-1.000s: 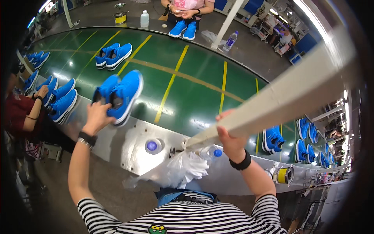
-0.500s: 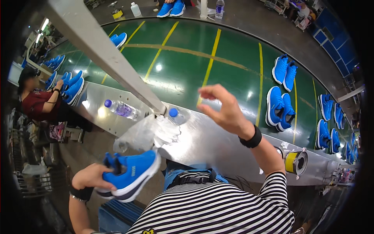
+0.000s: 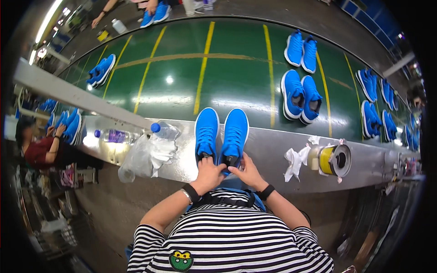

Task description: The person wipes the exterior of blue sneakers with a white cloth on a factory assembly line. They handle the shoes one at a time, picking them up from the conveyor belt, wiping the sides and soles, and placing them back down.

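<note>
Blue shoes point(image 3: 221, 134) now on ledge, 2 hands

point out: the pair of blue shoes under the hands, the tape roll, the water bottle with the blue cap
pair of blue shoes point(image 3: 222, 132), head view, laced uppers.
tape roll point(image 3: 331, 160), head view, yellow side.
water bottle point(image 3: 166, 131), head view, clear body.

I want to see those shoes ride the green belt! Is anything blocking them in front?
Nothing visible: both hands hold the blue shoes at their heels, and the green belt just ahead lies bare.
</note>
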Tool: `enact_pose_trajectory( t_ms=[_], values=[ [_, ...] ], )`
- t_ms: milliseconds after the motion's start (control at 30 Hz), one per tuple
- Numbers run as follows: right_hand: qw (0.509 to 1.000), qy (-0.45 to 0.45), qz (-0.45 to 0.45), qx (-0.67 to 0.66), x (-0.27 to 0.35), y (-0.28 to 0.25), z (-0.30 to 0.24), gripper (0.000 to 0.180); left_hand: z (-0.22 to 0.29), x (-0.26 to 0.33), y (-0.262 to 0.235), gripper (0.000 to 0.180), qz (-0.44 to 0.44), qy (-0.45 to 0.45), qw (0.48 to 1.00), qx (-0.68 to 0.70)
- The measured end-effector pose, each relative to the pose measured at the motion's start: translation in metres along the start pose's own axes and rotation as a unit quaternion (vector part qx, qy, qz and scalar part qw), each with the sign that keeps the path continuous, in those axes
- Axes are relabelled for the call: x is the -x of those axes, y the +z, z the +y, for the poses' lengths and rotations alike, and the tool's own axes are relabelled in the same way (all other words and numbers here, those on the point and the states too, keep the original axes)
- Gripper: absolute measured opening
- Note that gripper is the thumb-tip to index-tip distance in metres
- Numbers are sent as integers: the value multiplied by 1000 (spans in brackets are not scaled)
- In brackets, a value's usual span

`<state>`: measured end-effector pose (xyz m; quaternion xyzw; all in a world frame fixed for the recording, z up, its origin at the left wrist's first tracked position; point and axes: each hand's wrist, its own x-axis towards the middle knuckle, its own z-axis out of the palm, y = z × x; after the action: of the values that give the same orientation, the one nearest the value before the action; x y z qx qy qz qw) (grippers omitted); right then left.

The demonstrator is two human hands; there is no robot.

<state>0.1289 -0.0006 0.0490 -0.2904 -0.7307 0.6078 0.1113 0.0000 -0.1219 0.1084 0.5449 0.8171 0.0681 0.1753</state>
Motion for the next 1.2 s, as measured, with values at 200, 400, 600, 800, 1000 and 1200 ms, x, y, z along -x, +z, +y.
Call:
enact_pose_trajectory(
  t_ms=[200, 400, 600, 800, 1000, 1200],
  values=[
    [990, 68, 57, -107, 1, 8, 21, 81, -42, 13, -8, 51, 139, 45, 972, 186],
    [961, 146, 50, -229, -28, 13, 18, 87, -119, -4, 37, 65, 31, -180, 838, 515],
    [949, 156, 60, -269, -30, 12, 10, 73, -124, -38, 34, 61, -123, -138, 690, 700],
    [898, 238, 91, -358, -18, 5, 7, 51, -148, -39, 31, 47, -171, -248, 614, 730],
    [883, 268, 81, -377, -24, -12, 4, 37, -137, -48, 28, 52, -157, -258, 541, 785],
    [878, 270, 57, -392, -26, -20, 21, 35, -129, -59, 23, 53, -164, -271, 557, 767]
  ],
)
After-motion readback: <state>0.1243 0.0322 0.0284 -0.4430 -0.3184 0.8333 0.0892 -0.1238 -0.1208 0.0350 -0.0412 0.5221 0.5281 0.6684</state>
